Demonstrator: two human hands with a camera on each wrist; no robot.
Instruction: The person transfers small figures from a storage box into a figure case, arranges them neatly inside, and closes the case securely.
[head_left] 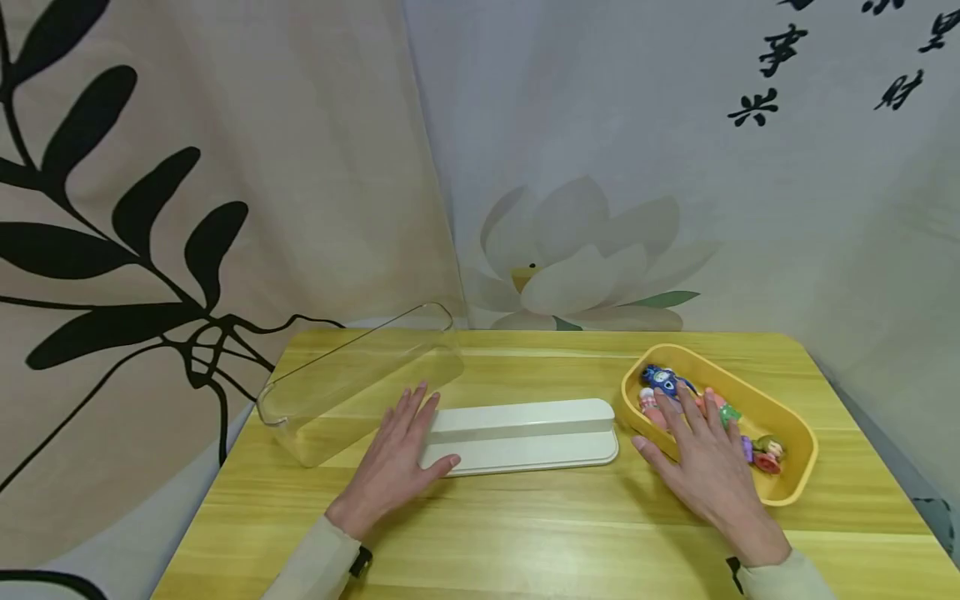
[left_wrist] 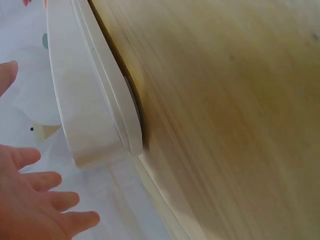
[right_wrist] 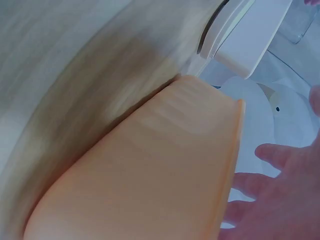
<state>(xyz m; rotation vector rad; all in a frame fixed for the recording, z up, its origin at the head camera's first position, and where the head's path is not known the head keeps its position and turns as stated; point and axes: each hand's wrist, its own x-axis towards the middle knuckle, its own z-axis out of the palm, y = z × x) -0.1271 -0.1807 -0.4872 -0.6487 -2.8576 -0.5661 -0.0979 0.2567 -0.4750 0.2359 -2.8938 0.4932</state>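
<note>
A long white stepped base (head_left: 525,440) lies across the middle of the wooden table. My left hand (head_left: 397,471) hovers at its left end with fingers straight, holding nothing; the left wrist view shows these fingers apart from the base (left_wrist: 85,95). On the right stands a yellow tray (head_left: 797,471) with several small figurines, among them a blue one (head_left: 660,380) and one with a red lower part (head_left: 767,462). Over the tray's near side my right hand (head_left: 705,475) is spread, fingers straight, partly covering the figurines. Whether its fingertips touch them I cannot tell.
At the back left of the table (head_left: 510,542) a clear plastic cover (head_left: 352,383) lies at a slant, just behind the left hand. A printed curtain (head_left: 637,125) hangs behind the table's far edge.
</note>
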